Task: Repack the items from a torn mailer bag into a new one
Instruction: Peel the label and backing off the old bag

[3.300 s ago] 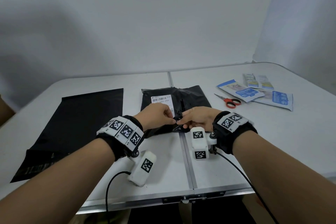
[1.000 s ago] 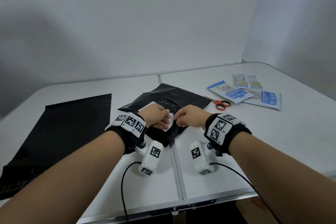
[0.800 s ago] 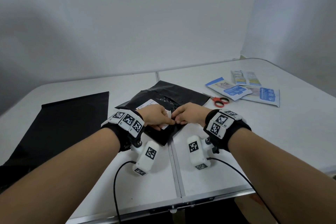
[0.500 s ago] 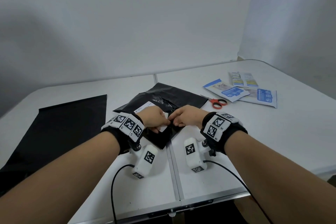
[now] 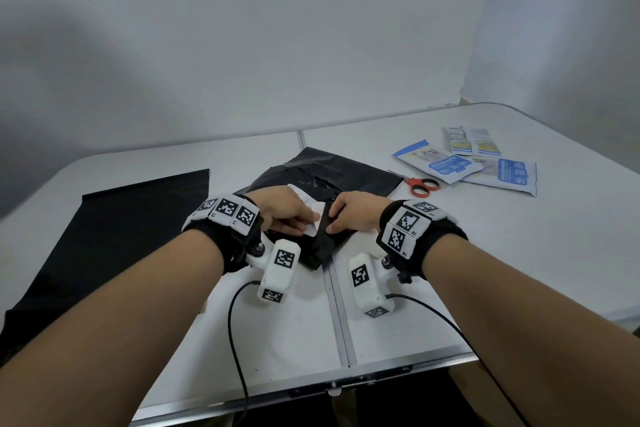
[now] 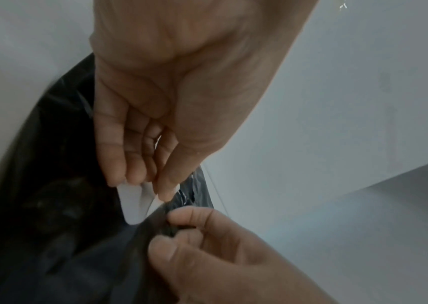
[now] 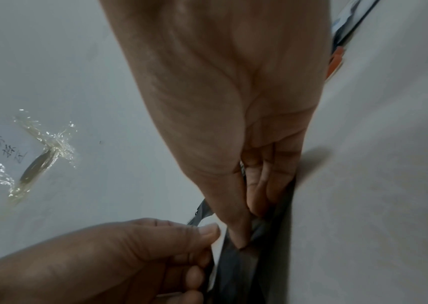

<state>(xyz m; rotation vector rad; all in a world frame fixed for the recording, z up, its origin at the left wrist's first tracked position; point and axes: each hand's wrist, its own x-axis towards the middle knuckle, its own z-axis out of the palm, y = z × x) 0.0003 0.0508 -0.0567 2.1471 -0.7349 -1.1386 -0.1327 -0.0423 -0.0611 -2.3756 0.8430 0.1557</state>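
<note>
Both hands (image 5: 320,217) pinching the torn mailer (image 5: 322,246).

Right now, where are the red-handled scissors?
In the head view, the scissors lie on the table, right of the torn black mailer and just left of the blue-and-white packets.

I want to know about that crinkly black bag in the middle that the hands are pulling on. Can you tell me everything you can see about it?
The black bag is a thin, shiny, wrinkled plastic mailer lying near the middle of the white table, turned at a slant. It carries a white label, curling up at one end. The left hand pinches that label, while the right hand pinches the bunched black plastic beside it. The near corner points toward the person. Red-handled scissors lie just to its right.
</note>
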